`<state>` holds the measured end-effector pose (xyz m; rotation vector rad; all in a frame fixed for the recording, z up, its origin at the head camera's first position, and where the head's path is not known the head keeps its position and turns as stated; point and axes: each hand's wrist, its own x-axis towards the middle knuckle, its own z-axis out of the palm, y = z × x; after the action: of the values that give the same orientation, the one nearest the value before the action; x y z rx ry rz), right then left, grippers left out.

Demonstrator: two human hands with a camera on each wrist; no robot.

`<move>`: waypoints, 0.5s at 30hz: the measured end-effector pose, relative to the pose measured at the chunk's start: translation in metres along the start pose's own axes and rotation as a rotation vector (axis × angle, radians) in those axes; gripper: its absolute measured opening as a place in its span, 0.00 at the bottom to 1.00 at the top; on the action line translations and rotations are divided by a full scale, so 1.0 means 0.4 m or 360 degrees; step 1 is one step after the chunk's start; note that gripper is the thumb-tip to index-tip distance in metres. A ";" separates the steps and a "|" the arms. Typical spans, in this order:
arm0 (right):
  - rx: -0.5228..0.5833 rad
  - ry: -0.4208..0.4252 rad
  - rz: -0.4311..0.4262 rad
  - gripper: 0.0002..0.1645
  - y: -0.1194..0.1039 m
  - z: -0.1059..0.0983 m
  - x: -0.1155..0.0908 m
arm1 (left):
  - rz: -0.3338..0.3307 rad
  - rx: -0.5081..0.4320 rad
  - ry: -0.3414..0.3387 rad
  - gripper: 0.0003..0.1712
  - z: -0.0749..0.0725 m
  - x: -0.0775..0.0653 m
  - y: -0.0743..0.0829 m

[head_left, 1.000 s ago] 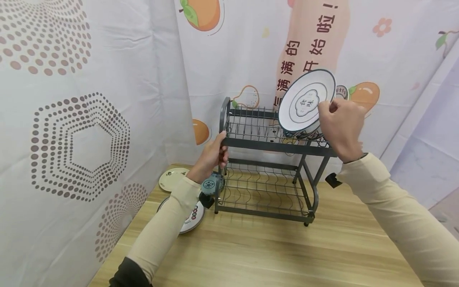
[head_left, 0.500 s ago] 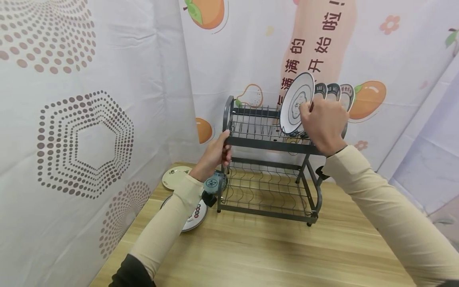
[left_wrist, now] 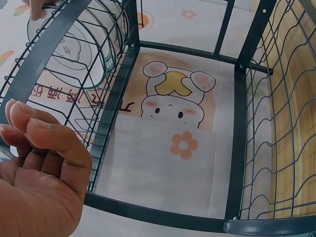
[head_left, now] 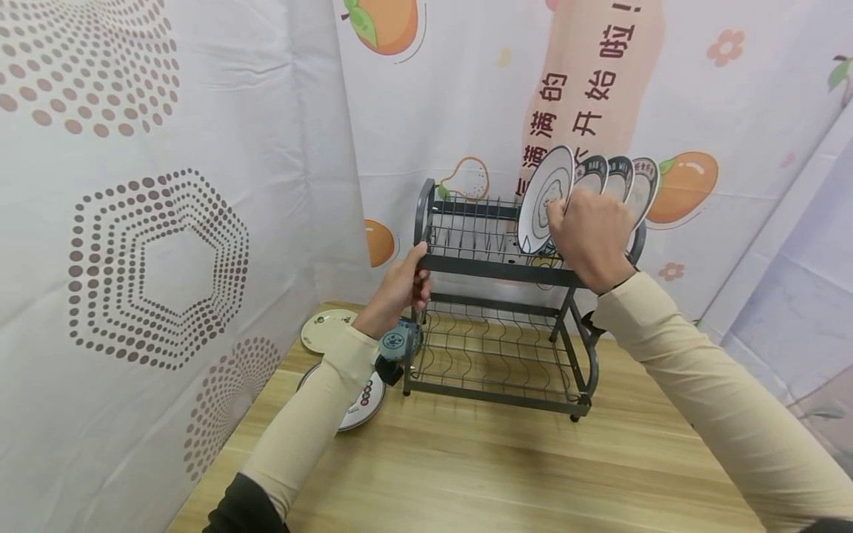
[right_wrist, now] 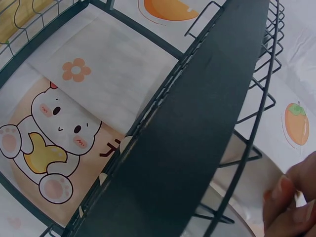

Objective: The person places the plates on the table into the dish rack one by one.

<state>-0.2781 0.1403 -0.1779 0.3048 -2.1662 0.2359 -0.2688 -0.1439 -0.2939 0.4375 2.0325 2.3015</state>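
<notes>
A dark grey two-tier dish rack (head_left: 493, 268) stands on the wooden table. Around the left end of its upper tier my left hand (head_left: 396, 289) grips the frame; the left wrist view shows its fingers (left_wrist: 54, 136) curled by the bar. My right hand (head_left: 596, 233) pinches the edge of a white plate (head_left: 543, 200) with a dark rim and printed centre. This plate leans upright in the upper tier's wires. To its right stand three more plates (head_left: 645, 181), partly behind the hand. In the right wrist view, fingertips (right_wrist: 281, 192) touch a plate (right_wrist: 259, 182) behind the rack's bar.
A cream oval plate (head_left: 323, 329) and white plates (head_left: 368, 407) lie on the table (head_left: 466, 474), left of the rack. Beside the left wrist is a blue-grey patterned dish (head_left: 393, 342), partly hidden. Printed curtains (head_left: 293, 148) hang left and behind.
My right hand has moved left and down with the plate, lowering it into the upper tier and turning it more edge-on. The left hand keeps its grip on the rack.
</notes>
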 end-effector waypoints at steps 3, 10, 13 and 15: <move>-0.0021 -0.0098 0.0009 0.21 -0.001 -0.002 0.001 | 0.0008 -0.0007 -0.0013 0.34 -0.003 0.001 -0.001; -0.0039 -0.0319 0.0079 0.21 -0.010 -0.001 -0.010 | 0.0011 0.0000 -0.0023 0.34 -0.004 0.001 -0.003; -0.0018 -0.0359 0.0079 0.22 -0.013 -0.002 -0.014 | 0.0006 0.0006 -0.0019 0.35 -0.003 0.001 -0.003; 0.0003 -0.0380 0.0096 0.21 -0.015 -0.004 -0.012 | 0.0010 0.0012 -0.0016 0.35 -0.003 0.001 -0.003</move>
<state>-0.2724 0.1357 -0.1808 0.2808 -2.4137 0.2457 -0.2697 -0.1449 -0.2950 0.4557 2.0394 2.2911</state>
